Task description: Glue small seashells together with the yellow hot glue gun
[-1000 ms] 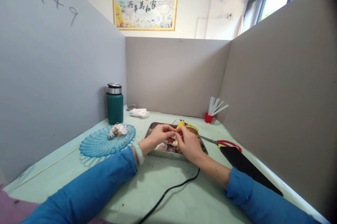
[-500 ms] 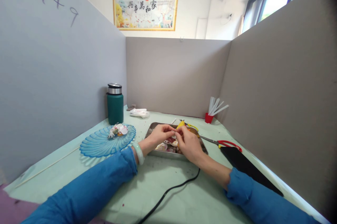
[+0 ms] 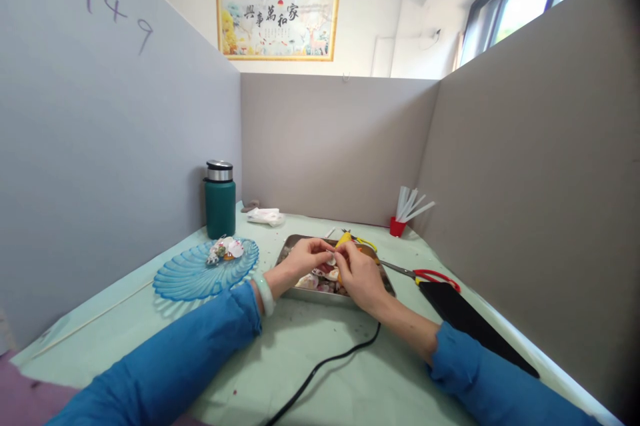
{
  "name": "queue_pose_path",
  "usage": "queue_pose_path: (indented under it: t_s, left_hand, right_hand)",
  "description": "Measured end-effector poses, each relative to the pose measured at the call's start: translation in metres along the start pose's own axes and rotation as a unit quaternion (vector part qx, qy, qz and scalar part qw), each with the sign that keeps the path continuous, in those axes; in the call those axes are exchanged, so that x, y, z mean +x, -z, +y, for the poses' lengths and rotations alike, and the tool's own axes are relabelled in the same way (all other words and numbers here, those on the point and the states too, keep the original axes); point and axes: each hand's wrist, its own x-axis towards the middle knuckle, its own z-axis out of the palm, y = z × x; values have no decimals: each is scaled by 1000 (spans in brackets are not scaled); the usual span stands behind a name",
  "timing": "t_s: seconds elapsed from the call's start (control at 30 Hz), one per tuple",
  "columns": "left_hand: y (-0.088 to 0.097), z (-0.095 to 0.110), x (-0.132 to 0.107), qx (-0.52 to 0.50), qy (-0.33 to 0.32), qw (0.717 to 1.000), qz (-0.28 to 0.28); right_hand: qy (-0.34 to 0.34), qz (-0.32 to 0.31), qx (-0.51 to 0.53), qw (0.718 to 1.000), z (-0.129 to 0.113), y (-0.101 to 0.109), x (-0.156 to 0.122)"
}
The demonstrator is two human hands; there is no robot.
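Observation:
Over a metal tray (image 3: 320, 296) of seashells (image 3: 309, 281), my left hand (image 3: 303, 261) and my right hand (image 3: 361, 273) meet fingertip to fingertip. Both are closed in a pinch, thumbs against forefingers. A small pale piece (image 3: 331, 259) shows just beneath the fingertips; I cannot tell whether it is held or lies in the tray. Behind my right hand a yellow tool, perhaps a glue gun (image 3: 344, 238), rests at the tray's far edge. To the left, a blue scalloped plate (image 3: 185, 276) carries a small cluster of shells (image 3: 226, 249).
Red-handled scissors (image 3: 435, 277) and a black flat slab (image 3: 470, 319) lie right of the tray. Behind them stands a red cup (image 3: 397, 227) of white sticks. A green bottle (image 3: 221, 206) stands back left. A black cable (image 3: 325, 363) crosses the front. Grey partitions enclose the table.
My hands stay pinched together over the tray, with only slight finger movement. The whole view has shifted down a little.

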Motion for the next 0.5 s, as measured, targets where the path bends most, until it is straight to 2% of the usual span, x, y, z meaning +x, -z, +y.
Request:
queue_pose_path:
  t_s: [0.5]
  left_hand:
    - [1, -3, 1, 5, -2, 1000, 2]
  right_hand:
    - [0, -11, 6, 1000, 1, 0, -1]
